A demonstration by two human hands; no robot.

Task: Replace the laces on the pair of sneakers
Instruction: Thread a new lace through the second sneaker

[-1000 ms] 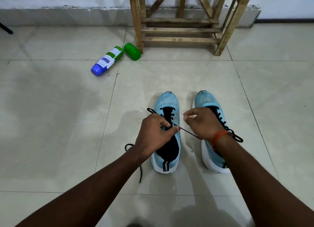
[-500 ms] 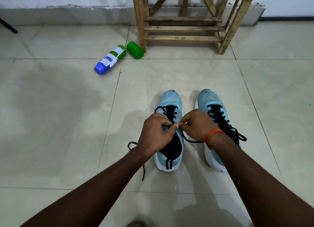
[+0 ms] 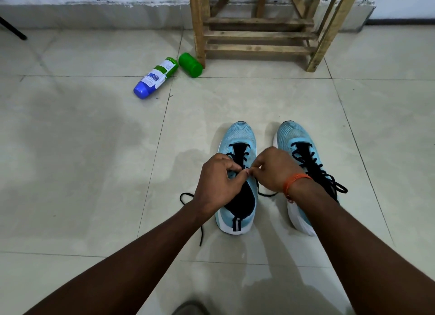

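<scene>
The black lace [image 3: 266, 194], taut a second ago, now lies slack on the left light-blue knit sneaker [image 3: 240, 135], which is set on the pale tiled floor [image 3: 94, 173] at 9 o'clock of its laced mate [image 3: 294, 135], and is pinched by the curled left hand [image 3: 216, 185] and right hand [image 3: 275, 171], their fingertips brought together.

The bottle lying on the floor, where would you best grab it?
Grip the bottle around its labelled middle, from above, fingers across its width: it lies on its side, a round body, with bare floor along both long sides.
</scene>
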